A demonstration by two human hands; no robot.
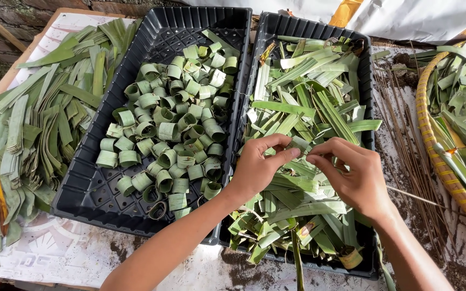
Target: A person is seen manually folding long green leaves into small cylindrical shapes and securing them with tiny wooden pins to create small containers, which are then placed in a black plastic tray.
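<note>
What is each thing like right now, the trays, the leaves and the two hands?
Left black plastic tray: partly filled with rolled green leaf rings.
Right black plastic tray: heaped with loose green leaf strips.
Flat green leaf strips on the table: stacked, unrolled.
Round woven basket: holding long leaves.
Thin brown sticks: lying loose.
Left hand: fingers pinching a leaf strip.
Right hand: fingers pinching the same strip.

The two rectangular moulded plastic trays (84, 186) are glossy black, one filled with pale green curled leaf rings (176, 116), the other with loose strips of bright green leaf (308, 102). A round woven basket (442, 161) has a yellow rim banded with orange, and thin brown sticks (405, 134) lie on the soil-speckled white sheet (71, 250).
</note>
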